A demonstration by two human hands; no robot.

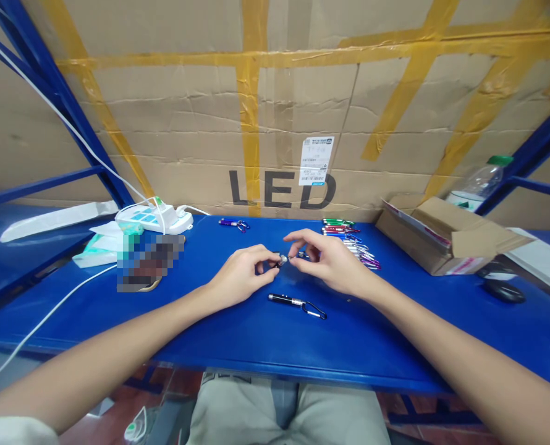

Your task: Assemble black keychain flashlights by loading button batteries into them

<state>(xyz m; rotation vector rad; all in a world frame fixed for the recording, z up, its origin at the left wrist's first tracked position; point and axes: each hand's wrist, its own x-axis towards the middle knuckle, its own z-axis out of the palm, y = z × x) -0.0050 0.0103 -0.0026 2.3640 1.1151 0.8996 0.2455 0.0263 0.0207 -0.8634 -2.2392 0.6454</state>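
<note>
My left hand [245,272] and my right hand [324,256] meet above the blue table [238,340], both pinching a small keychain flashlight [284,259] between the fingertips. The left fingers grip its silver head end, the right fingers its darker body. A black keychain flashlight [296,303] with a clip lies on the table just in front of my hands. A row of several coloured flashlights [351,241] lies behind my right hand. A purple one [233,224] lies alone at the back.
A white power strip [157,217] with its cable sits at the back left, beside paper packets [101,247]. An open cardboard box [442,238] and a plastic bottle [481,179] stand at the right, with a black mouse [504,290] nearby. A cardboard wall marked LED closes the back.
</note>
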